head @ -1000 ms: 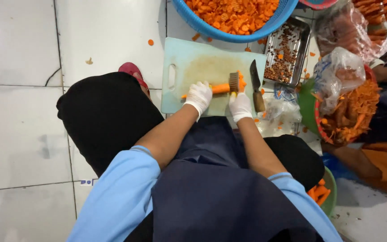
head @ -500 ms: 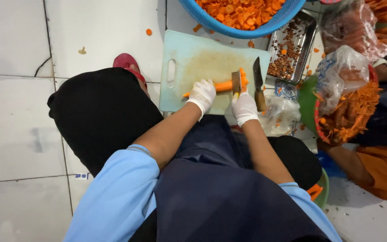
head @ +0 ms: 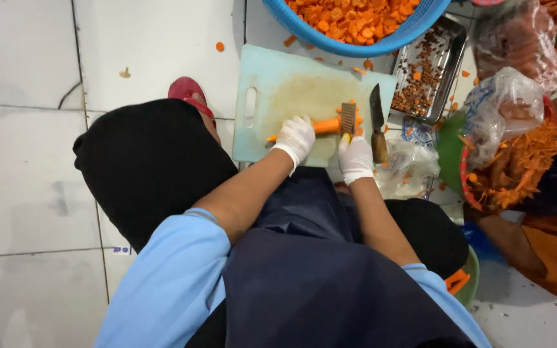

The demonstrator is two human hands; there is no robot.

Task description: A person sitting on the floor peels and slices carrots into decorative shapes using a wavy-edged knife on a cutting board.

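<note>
Head view, looking down past blue sleeves and a dark apron onto a pale green cutting board [head: 272, 90] on white floor tiles; board taken as landmark for all that follows; left hand [head: 295, 136], in a white glove, closed around the thin end of a carrot [head: 320, 127] lying across the near half of the board, tip pointing left; right hand [head: 355, 158], also gloved, at the board's near right corner, gripping the handle of a crinkle cutter [head: 347, 119], ridged blade upright and pressed down across the carrot's thick end; a few cut orange pieces just beyond the blade; plain knife [head: 377, 122] lying unused at the board's right edge, blade pointing away; blue basket [head: 356, 42] heaped with carrot slices touching the board's far edge; metal tray [head: 430, 71] of scraps just beyond the far right corner; plastic bags [head: 507, 109] and a tub of peelings well to the right of the board; red sandal [head: 188, 90] just left of the board

Step in hand, by judgement: slicing, mid-cut, most of the carrot uncut; next move likely calling for lifting the blade clear, feeding the carrot rightward with the left hand, fingertips kept back from the edge, then pressing straight down again
</note>
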